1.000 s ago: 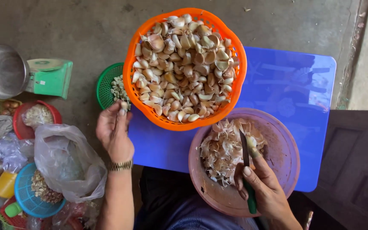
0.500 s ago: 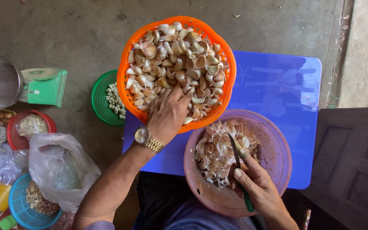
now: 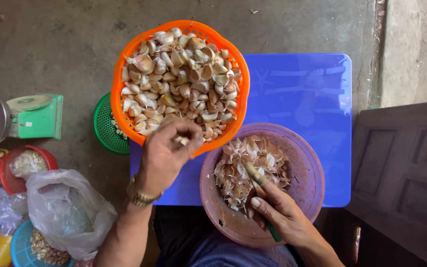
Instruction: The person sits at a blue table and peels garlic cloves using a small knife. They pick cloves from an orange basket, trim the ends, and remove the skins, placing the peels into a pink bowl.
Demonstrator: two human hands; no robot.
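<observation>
The left hand (image 3: 166,153) pinches a garlic clove (image 3: 180,140) at the orange basket's (image 3: 124,116) six o'clock rim; the right hand (image 3: 282,217), grip clamped on a knife (image 3: 259,184), rests over the purple bowl (image 3: 312,173) on the blue worktop (image 3: 307,99).

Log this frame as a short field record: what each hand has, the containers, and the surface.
left hand: pinching a garlic clove at the near rim of the orange basket
right hand: gripping a knife over the pink bowl
orange basket: heaped with unpeeled cloves
pink bowl: garlic skins
surface: blue table
beside basket: green basket
</observation>
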